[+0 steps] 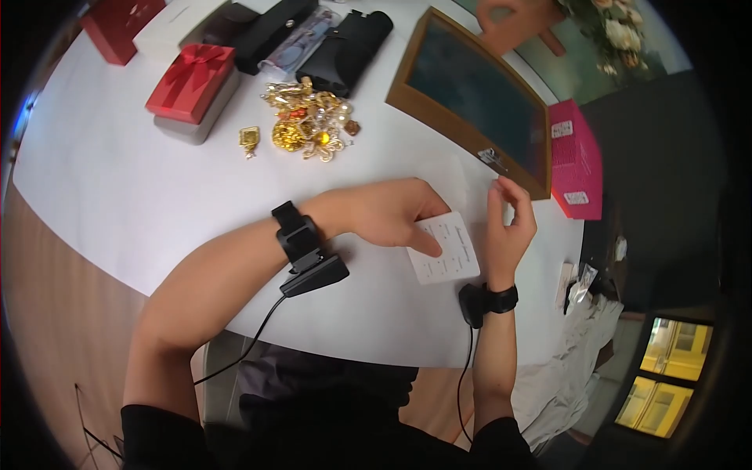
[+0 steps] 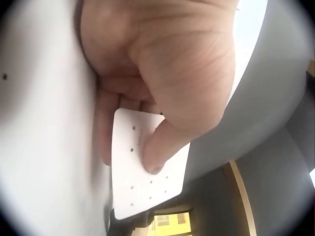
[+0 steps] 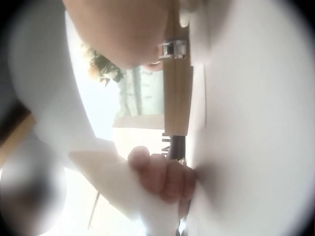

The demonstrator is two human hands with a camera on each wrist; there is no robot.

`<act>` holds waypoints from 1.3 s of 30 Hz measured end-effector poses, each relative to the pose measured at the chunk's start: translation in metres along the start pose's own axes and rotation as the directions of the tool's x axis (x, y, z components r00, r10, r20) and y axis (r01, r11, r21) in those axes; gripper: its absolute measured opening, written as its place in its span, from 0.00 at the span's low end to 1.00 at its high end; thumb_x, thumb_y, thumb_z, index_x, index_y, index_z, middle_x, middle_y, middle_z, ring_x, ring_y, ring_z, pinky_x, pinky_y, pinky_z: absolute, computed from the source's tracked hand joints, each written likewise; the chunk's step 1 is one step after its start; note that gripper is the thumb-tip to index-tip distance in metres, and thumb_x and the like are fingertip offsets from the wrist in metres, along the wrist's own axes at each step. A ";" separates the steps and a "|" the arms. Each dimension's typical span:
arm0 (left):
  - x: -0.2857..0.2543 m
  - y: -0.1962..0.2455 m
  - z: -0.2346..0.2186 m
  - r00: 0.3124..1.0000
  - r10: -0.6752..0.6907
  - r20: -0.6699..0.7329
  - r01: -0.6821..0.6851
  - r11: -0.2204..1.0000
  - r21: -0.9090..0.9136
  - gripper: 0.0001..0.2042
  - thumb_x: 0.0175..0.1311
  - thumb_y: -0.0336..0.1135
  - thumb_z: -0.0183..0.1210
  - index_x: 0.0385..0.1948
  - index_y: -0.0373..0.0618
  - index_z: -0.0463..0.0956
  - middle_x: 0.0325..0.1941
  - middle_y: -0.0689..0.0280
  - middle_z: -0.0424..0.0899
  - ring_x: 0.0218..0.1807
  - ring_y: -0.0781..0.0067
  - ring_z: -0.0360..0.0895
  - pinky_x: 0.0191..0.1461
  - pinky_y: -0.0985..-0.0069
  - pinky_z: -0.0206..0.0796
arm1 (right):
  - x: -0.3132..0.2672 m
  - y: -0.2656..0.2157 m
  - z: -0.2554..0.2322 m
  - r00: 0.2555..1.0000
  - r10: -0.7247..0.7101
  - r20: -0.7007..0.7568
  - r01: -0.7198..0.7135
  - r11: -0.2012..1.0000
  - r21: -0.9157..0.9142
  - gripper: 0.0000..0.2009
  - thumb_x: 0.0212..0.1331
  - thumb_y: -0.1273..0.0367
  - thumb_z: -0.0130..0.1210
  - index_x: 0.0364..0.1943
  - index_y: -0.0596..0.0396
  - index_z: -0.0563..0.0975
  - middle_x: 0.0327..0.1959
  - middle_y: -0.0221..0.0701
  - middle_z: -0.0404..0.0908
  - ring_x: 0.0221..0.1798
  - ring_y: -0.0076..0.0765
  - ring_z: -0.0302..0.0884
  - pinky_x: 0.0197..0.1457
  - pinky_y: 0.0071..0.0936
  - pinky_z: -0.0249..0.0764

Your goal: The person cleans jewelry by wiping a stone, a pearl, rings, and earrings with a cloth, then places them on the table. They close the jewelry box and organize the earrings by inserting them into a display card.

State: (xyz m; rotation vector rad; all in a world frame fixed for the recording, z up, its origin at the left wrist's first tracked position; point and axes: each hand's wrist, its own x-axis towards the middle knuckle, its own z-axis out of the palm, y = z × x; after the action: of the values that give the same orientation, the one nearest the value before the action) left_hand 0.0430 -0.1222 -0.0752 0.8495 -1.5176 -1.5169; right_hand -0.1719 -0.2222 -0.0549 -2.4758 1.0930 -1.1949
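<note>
A white card [image 1: 446, 262] with printed text and rows of small holes is in the left hand [image 1: 388, 211], its thumb lying across the face. In the left wrist view the thumb of the left hand [image 2: 177, 88] presses on the card [image 2: 133, 172], with the other fingers behind it. Right of the card, the right hand [image 1: 511, 231] is raised with bent fingers, its fingertips close together near the metal clasp [image 1: 492, 159] of a wooden-framed case [image 1: 427, 117]. Nothing is visible in it. The right wrist view shows the clasp [image 3: 173, 49] beside the right hand [image 3: 120, 29].
Gold-coloured jewelry [image 1: 301, 125] lies in a pile beyond the left forearm, with one separate gold piece [image 1: 249, 139]. Behind are a red box with a bow [image 1: 188, 82], black cases [image 1: 345, 51] and a white box [image 1: 176, 27]. A pink box [image 1: 576, 160] stands right of the case.
</note>
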 end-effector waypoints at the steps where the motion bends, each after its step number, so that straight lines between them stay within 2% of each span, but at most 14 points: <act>1: -0.001 -0.001 -0.002 1.000 0.008 -0.020 -0.008 1.000 -0.002 0.12 0.59 0.28 0.66 0.43 0.34 0.84 0.37 0.60 0.90 0.38 0.72 0.84 0.46 0.75 0.74 | 0.004 -0.005 0.000 0.993 0.039 0.112 -0.049 0.995 0.083 0.06 0.61 0.76 0.61 0.41 0.62 0.83 0.39 0.35 0.86 0.45 0.36 0.83 0.53 0.28 0.76; 3: -0.002 -0.003 -0.006 0.994 -0.009 0.112 0.023 0.992 -0.126 0.12 0.59 0.28 0.67 0.44 0.36 0.85 0.39 0.62 0.90 0.41 0.72 0.85 0.49 0.77 0.74 | 0.015 -0.018 0.004 0.971 0.064 0.232 -0.103 0.982 0.160 0.06 0.61 0.76 0.62 0.41 0.62 0.83 0.37 0.35 0.86 0.41 0.32 0.84 0.49 0.26 0.77; 6: -0.004 -0.005 -0.014 0.967 0.058 0.248 -0.016 0.986 -0.167 0.14 0.58 0.29 0.69 0.45 0.36 0.84 0.42 0.63 0.90 0.43 0.75 0.85 0.51 0.78 0.73 | 0.033 -0.037 0.026 0.765 -0.034 0.643 -0.200 0.937 0.287 0.08 0.60 0.76 0.63 0.43 0.60 0.83 0.36 0.35 0.86 0.36 0.27 0.84 0.42 0.23 0.78; 9: -0.003 -0.012 -0.016 0.905 0.087 0.417 0.055 0.946 -0.318 0.15 0.59 0.30 0.70 0.46 0.34 0.83 0.43 0.63 0.89 0.44 0.77 0.85 0.51 0.78 0.73 | 0.039 -0.055 0.060 0.669 -0.069 0.740 -0.310 0.879 0.362 0.09 0.59 0.74 0.65 0.43 0.60 0.84 0.36 0.34 0.86 0.35 0.27 0.82 0.41 0.23 0.78; 13: -0.008 -0.008 -0.018 0.887 0.046 0.459 0.092 0.957 -0.275 0.14 0.60 0.26 0.69 0.46 0.28 0.81 0.43 0.60 0.89 0.45 0.75 0.85 0.50 0.77 0.75 | 0.045 -0.074 0.095 0.670 -0.092 0.737 -0.280 0.888 0.365 0.11 0.56 0.72 0.68 0.43 0.59 0.84 0.34 0.33 0.85 0.29 0.24 0.79 0.36 0.22 0.76; 15: -0.006 -0.009 -0.019 0.858 0.053 0.511 0.111 0.952 -0.285 0.15 0.60 0.27 0.70 0.46 0.28 0.81 0.43 0.60 0.89 0.45 0.76 0.85 0.50 0.77 0.75 | 0.044 -0.075 0.107 0.744 -0.177 0.645 -0.124 0.911 0.394 0.12 0.54 0.71 0.70 0.42 0.58 0.84 0.32 0.32 0.83 0.25 0.22 0.75 0.32 0.22 0.73; 18: -0.007 -0.008 -0.020 0.856 0.060 0.513 0.108 0.951 -0.291 0.15 0.60 0.27 0.70 0.46 0.28 0.81 0.43 0.60 0.89 0.45 0.75 0.84 0.50 0.77 0.75 | 0.040 -0.073 0.117 0.793 -0.205 0.573 -0.046 0.919 0.392 0.11 0.54 0.74 0.70 0.42 0.58 0.85 0.29 0.24 0.79 0.22 0.13 0.64 0.26 0.18 0.63; 22: -0.008 -0.002 -0.020 0.879 -0.012 0.477 0.088 0.986 -0.138 0.16 0.60 0.27 0.69 0.47 0.28 0.81 0.44 0.59 0.88 0.46 0.74 0.84 0.50 0.76 0.75 | 0.040 -0.070 0.122 0.828 -0.250 0.502 0.005 0.898 0.439 0.09 0.54 0.74 0.69 0.39 0.58 0.85 0.29 0.24 0.79 0.21 0.13 0.63 0.25 0.19 0.61; 25: -0.013 0.000 -0.021 0.886 0.028 0.462 0.112 0.955 -0.274 0.15 0.61 0.28 0.68 0.47 0.29 0.81 0.45 0.59 0.88 0.46 0.74 0.83 0.51 0.76 0.75 | 0.040 -0.066 0.120 0.831 -0.296 0.472 0.025 0.866 0.499 0.06 0.57 0.74 0.67 0.36 0.60 0.83 0.30 0.25 0.81 0.20 0.12 0.63 0.24 0.19 0.61; 27: -0.024 0.012 -0.020 0.969 -0.070 0.237 0.107 0.983 -0.148 0.14 0.62 0.28 0.68 0.47 0.30 0.81 0.45 0.60 0.88 0.47 0.75 0.82 0.51 0.77 0.74 | 0.037 -0.063 0.118 0.822 -0.122 0.556 -0.213 0.840 0.499 0.06 0.62 0.73 0.64 0.37 0.62 0.80 0.29 0.27 0.82 0.21 0.12 0.67 0.23 0.19 0.62; 28: -0.032 0.018 -0.024 0.982 -0.127 0.143 0.142 0.984 -0.104 0.14 0.63 0.29 0.67 0.47 0.31 0.81 0.45 0.62 0.87 0.47 0.77 0.82 0.51 0.77 0.74 | 0.037 -0.059 0.119 0.751 -0.028 0.660 -0.415 0.756 0.505 0.06 0.66 0.73 0.61 0.37 0.63 0.77 0.26 0.27 0.82 0.23 0.13 0.72 0.24 0.18 0.65; 31: -0.062 0.023 -0.037 0.973 -0.197 -0.118 0.174 0.968 -0.181 0.14 0.64 0.28 0.66 0.49 0.33 0.80 0.45 0.64 0.88 0.45 0.77 0.83 0.50 0.78 0.75 | 0.034 -0.058 0.121 0.861 -0.027 0.508 -0.358 0.676 0.644 0.09 0.63 0.69 0.64 0.36 0.61 0.77 0.22 0.34 0.83 0.22 0.23 0.79 0.27 0.24 0.73; 35: -0.083 0.022 -0.030 0.947 -0.204 -0.247 0.125 0.945 -0.302 0.12 0.68 0.22 0.62 0.52 0.34 0.80 0.48 0.63 0.87 0.48 0.80 0.83 0.54 0.78 0.76 | 0.034 -0.058 0.118 0.832 0.101 0.545 -0.494 0.582 0.646 0.08 0.64 0.70 0.64 0.36 0.60 0.77 0.22 0.31 0.83 0.24 0.20 0.79 0.28 0.20 0.73; 39: -0.089 0.017 -0.017 0.829 -0.223 -0.512 0.037 0.936 -0.349 0.12 0.69 0.22 0.61 0.51 0.33 0.80 0.47 0.64 0.87 0.46 0.82 0.82 0.50 0.81 0.75 | 0.038 -0.065 0.113 0.803 0.134 0.580 -0.549 0.543 0.635 0.07 0.65 0.71 0.63 0.39 0.60 0.78 0.28 0.29 0.85 0.26 0.18 0.79 0.30 0.19 0.74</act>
State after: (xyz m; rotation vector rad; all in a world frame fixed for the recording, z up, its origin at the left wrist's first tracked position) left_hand 0.0990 -0.0500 -0.0662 1.0874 -0.7745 -1.4050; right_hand -0.0384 -0.2180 -0.0773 -1.5869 0.6541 -0.6490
